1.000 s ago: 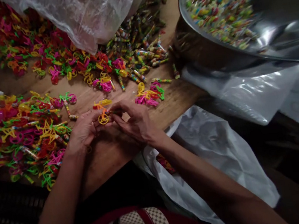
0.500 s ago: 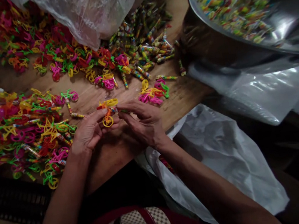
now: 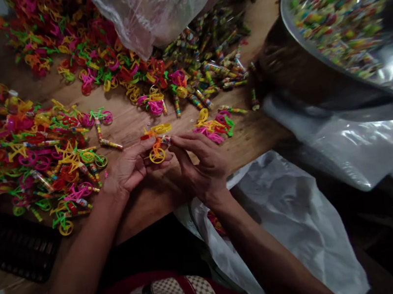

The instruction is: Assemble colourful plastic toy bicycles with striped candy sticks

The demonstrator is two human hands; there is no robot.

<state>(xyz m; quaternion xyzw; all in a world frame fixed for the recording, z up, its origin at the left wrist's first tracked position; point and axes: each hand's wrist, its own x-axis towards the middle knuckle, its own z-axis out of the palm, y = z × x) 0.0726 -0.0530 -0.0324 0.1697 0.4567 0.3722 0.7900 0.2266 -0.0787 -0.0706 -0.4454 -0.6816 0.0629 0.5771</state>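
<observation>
My left hand (image 3: pixel 129 170) pinches a small plastic toy bicycle (image 3: pixel 158 154), orange with yellow wheels, above the table's front edge. From the right, my right hand (image 3: pixel 205 165) closes thumb and forefinger on a small printed candy tube (image 3: pixel 166 141) that touches the bicycle; its far end is hidden by my fingers. Just beyond my right hand lies a little heap of bicycle toys (image 3: pixel 215 125) in pink, yellow and green. Left of my left hand spreads a big pile of bicycles with tubes (image 3: pixel 45 156).
Loose bicycles (image 3: pixel 93 59) and candy tubes (image 3: pixel 214 69) cover the back of the wooden table (image 3: pixel 116 112), partly under a clear plastic bag (image 3: pixel 167 7). At right stands a metal bowl (image 3: pixel 279 54) of wrapped pieces. A white sack (image 3: pixel 285 212) hangs below; a black crate (image 3: pixel 14 245) sits left.
The whole view has shifted, so most things appear farther right. Both hands keep their hold on the bicycle and tube, with my right fingers slightly farther from the bicycle.
</observation>
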